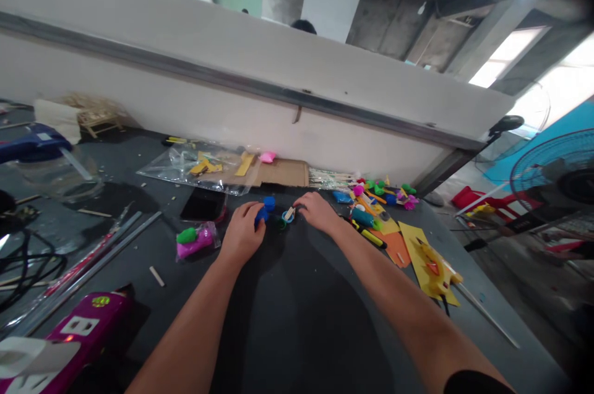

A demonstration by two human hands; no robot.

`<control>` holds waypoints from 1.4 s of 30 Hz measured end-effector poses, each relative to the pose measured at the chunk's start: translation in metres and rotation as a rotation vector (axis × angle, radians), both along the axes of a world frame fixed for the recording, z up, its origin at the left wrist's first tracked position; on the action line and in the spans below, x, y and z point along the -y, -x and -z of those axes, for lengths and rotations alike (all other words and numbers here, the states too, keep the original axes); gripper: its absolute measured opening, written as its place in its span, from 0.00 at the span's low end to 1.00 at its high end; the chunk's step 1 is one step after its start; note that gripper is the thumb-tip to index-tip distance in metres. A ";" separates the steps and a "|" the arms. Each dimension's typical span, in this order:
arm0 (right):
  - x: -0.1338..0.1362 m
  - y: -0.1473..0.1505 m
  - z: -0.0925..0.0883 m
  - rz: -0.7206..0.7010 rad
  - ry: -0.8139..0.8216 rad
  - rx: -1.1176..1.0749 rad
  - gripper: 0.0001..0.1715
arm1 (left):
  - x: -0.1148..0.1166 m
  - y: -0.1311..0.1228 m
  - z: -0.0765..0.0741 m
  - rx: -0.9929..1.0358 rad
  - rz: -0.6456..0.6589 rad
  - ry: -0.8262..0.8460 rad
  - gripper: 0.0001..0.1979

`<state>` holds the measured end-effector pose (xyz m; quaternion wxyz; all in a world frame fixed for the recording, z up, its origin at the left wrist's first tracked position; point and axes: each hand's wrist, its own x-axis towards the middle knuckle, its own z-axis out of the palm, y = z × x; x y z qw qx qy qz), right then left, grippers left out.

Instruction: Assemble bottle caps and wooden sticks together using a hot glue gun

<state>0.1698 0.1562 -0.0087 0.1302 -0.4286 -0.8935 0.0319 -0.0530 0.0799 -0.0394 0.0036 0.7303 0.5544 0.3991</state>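
My left hand [242,232] is closed round a small bright blue piece [262,215] that looks like modelling clay. A rounded blue lump [269,202] sits just above its fingertips. Right of that is a small blue-rimmed ring or cup [288,216] with short wooden sticks [290,213] in it, and a bit of green shows at its lower left. My right hand [317,211] reaches in from the right, fingers bent together at the edge of the sticks. Whatever its fingertips pinch is too small to make out.
Left lie a phone [203,205], bagged pink and green clay [195,238], clear glue sticks [104,258] and a purple device [88,332]. Behind are a plastic bag [185,165] and cardboard [283,172]. Right are coloured clay pieces, a cutter [371,237] and a yellow glue gun [434,267].
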 end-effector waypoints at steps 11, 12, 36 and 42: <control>-0.003 -0.017 -0.002 -0.122 -0.065 0.107 0.05 | -0.002 0.002 0.003 0.025 -0.020 0.053 0.19; -0.001 -0.018 -0.004 -0.116 -0.068 0.071 0.04 | -0.002 0.002 0.002 0.013 -0.007 0.053 0.19; 0.005 0.014 -0.012 0.032 0.017 -0.003 0.14 | -0.001 0.002 0.001 -0.027 0.049 0.059 0.27; 0.007 0.023 -0.009 0.208 0.199 0.028 0.12 | 0.001 0.001 -0.001 -0.022 0.050 0.076 0.27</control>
